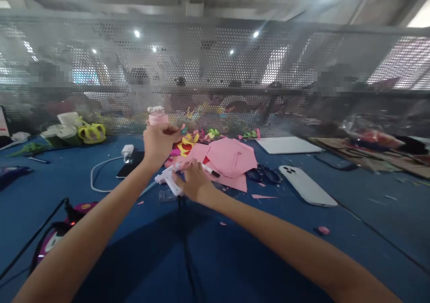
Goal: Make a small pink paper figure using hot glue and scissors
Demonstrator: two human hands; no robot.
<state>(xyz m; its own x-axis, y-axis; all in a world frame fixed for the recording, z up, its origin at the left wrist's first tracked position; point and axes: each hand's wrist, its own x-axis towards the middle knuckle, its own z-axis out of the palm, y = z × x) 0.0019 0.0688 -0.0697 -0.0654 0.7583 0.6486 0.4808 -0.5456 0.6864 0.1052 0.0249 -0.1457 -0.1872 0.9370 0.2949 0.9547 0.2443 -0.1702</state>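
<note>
My left hand (159, 142) is raised over the far side of the table, its fingers pinched together beside a small pink and teal piece (183, 130). What sits between the fingertips is too small to make out. Lower and to the right, my right hand (195, 181) rests by a white glue gun (169, 178), with its thumb near the gun's body; its grip is unclear. A white marker (210, 170) with a black end lies just beyond it on pink paper (231, 156). Yellow and red paper scraps (186, 146) lie between and beyond the hands.
White phone (309, 186) and dark-handled scissors (264, 175) lie right. A dark phone (131, 164), white charger (128, 150) and cable lie left, beyond a purple power strip (53, 240). A pink bottle (157, 116) stands before the perforated screen (208, 70). The glue gun's cord trails toward me.
</note>
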